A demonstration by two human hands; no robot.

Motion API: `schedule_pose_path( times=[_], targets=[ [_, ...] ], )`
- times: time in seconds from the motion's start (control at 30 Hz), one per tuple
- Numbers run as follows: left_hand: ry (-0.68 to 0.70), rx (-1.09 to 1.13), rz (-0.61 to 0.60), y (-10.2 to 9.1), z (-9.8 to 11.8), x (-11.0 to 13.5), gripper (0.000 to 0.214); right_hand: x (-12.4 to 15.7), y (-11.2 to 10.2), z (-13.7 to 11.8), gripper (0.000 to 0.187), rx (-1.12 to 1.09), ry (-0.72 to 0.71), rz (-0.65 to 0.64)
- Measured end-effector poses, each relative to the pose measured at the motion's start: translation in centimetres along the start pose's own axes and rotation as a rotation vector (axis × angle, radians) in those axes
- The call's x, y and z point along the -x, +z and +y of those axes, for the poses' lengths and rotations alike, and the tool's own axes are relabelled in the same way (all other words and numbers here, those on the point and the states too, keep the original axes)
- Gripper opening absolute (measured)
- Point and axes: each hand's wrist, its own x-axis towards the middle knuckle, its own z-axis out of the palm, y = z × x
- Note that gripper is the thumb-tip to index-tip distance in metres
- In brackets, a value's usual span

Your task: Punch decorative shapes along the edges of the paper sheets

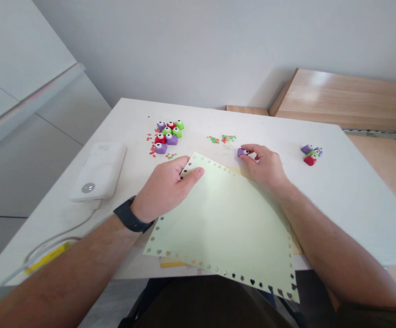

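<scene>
My left hand (168, 184) pinches the upper left corner of a pale green sheet of paper (232, 218), thumb on top and fingers underneath. Star and heart shaped holes run along the sheet's edges, and its near right corner hangs past the table's front edge. Beyond the sheet's far edge, my right hand (266, 166) holds a small purple craft punch (241, 152) with a white top between thumb and fingers, low over the table. Several more punches (169, 136) in purple, red and green stand grouped at the back left. Another small group of punches (311, 155) sits at the right.
Red and green paper cutouts (223, 139) lie scattered at the back of the white table (351, 200). A white power bank (99, 171) with a cable (61, 232) rests at the left, near a yellow object (47, 257). Wooden furniture (341, 98) stands behind at the right.
</scene>
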Motion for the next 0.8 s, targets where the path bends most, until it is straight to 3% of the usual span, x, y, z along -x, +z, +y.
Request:
schedule_pose_path(
  times=[0.33, 0.43, 0.53, 0.7, 0.8],
  targets=[
    [-0.003, -0.043, -0.029, 0.23, -0.50, 0.07, 0.037, -0.14, 0.17, 0.14, 0.031, 0.044, -0.041, 0.003],
    [0.000, -0.041, -0.025, 0.15, -0.37, 0.08, 0.035, -0.12, 0.13, 0.11, 0.033, 0.041, -0.038, 0.070],
    [0.007, -0.040, -0.013, 0.08, -0.20, 0.06, 0.034, -0.09, -0.04, -0.03, 0.031, 0.041, -0.043, 0.004],
    [-0.001, -0.043, -0.001, 0.12, -0.15, 0.01, 0.032, -0.09, -0.62, -0.46, 0.035, -0.031, 0.008, 0.142],
    [-0.005, -0.039, -0.009, 0.14, -0.15, -0.01, 0.029, -0.08, -0.64, -0.58, 0.035, -0.078, 0.065, 0.109]
  ],
)
